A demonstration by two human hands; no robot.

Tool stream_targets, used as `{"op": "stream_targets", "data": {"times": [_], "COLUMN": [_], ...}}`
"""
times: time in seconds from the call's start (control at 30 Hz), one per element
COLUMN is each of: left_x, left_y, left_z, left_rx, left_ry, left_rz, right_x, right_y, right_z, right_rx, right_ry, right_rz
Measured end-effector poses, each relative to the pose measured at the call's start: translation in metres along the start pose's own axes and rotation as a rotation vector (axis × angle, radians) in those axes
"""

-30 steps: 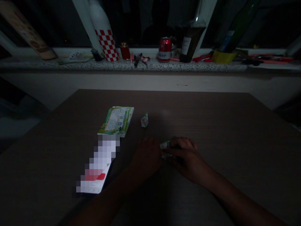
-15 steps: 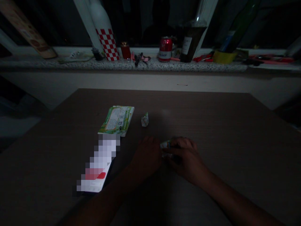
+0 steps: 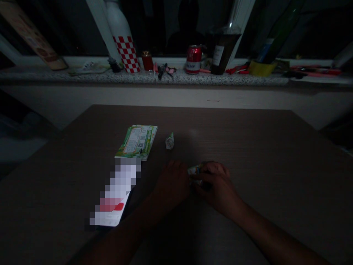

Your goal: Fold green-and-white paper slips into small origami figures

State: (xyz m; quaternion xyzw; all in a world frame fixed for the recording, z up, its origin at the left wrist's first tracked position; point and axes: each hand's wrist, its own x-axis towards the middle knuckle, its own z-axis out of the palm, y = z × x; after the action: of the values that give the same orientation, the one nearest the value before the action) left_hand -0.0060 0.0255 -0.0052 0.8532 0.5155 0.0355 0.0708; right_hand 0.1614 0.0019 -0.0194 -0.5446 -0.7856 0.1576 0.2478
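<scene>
Between my two hands is a small piece of printed paper [image 3: 194, 170], white and green with bits of blue and orange; most of it is covered by fingers. My left hand [image 3: 173, 182] is closed over its left side, low over the table. From the right, the bent fingers and thumb of my right hand [image 3: 222, 186] pinch the same paper. Just beyond my left hand lies a small folded paper piece [image 3: 169, 141]. To its left is a stack of green-and-white printed leaflets [image 3: 137, 141].
A phone [image 3: 116, 195] with a bright, partly pixelated screen lies left of my left forearm on the dark wooden table [image 3: 242, 136]. On the stone windowsill behind stand a red-checked white bottle [image 3: 127, 51], a red can [image 3: 193, 59], a dark bottle [image 3: 220, 55] and a yellow tape roll [image 3: 261, 68].
My right hand has shifted very slightly left, and the paper's visible part has tilted a little. The view has moved slightly; the folded piece, leaflets and phone stay in place.
</scene>
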Motion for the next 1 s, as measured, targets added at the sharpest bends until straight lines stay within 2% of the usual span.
{"op": "stream_targets", "data": {"times": [0.13, 0.37, 0.63, 1.0], "left_x": [0.001, 0.001, -0.004, -0.001], "left_y": [0.000, -0.002, -0.007, -0.005], "left_z": [-0.002, 0.000, -0.001, -0.004], "left_rx": [-0.001, -0.041, -0.186, -0.180], "left_ry": [-0.011, -0.004, 0.030, -0.010], "left_rz": [0.002, -0.005, 0.001, -0.013], "right_x": [0.001, 0.003, 0.002, 0.001], "right_y": [0.002, 0.011, 0.015, 0.016], "right_z": [0.000, -0.006, -0.005, -0.004], "right_rx": [-0.008, 0.049, 0.054, 0.040], "right_ry": [-0.003, -0.103, -0.094, -0.103], "right_rz": [-0.013, -0.075, -0.085, -0.087]}}
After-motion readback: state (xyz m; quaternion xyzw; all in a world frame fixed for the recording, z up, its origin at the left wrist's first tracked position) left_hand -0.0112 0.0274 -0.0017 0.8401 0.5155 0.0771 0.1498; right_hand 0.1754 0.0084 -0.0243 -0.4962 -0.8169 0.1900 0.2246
